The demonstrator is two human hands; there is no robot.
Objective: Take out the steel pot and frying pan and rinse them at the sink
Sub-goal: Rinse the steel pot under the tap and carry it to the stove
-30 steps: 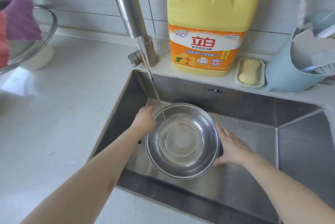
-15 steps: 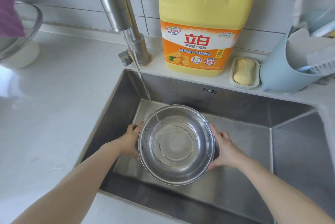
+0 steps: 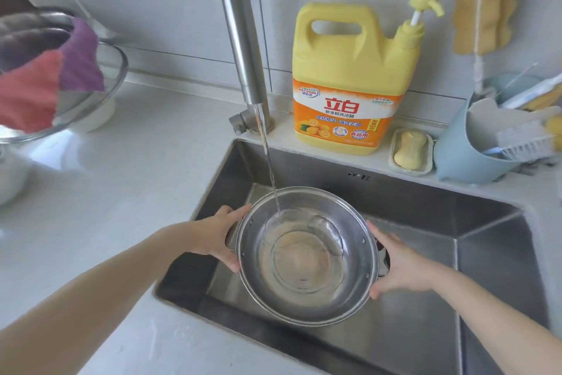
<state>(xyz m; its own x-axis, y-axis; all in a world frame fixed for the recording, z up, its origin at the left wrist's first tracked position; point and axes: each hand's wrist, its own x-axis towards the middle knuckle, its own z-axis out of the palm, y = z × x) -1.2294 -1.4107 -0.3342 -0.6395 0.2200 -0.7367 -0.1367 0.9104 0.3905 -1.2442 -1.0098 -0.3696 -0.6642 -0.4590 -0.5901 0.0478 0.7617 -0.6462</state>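
Down in the stainless steel sink (image 3: pixel 486 253), a round, shiny steel pot (image 3: pixel 307 256) is held above the basin floor with its mouth facing up. The left hand (image 3: pixel 217 236) grips the pot's left side, its fingers curled round the rim and the dark handle there, while the right hand (image 3: pixel 401 265) holds the opposite side in the same way, thumb near the rim and fingers wrapped beneath. A thin stream of water (image 3: pixel 269 162) falls from the tall brushed-metal faucet (image 3: pixel 243 40) and lands inside the pot near its far wall, where a shallow pool of water covers the bottom. On the ledge behind the sink stands a large yellow detergent jug with an orange label and a pump top (image 3: pixel 352 79), just beside a pale soap bar in a small dish (image 3: pixel 410 151). Further right is a light blue plastic caddy holding brushes (image 3: pixel 474 143). On the white countertop (image 3: pixel 121 177) to the left sits a clear glass bowl (image 3: pixel 100 92) with red and purple cloths (image 3: pixel 51 83) draped over it.
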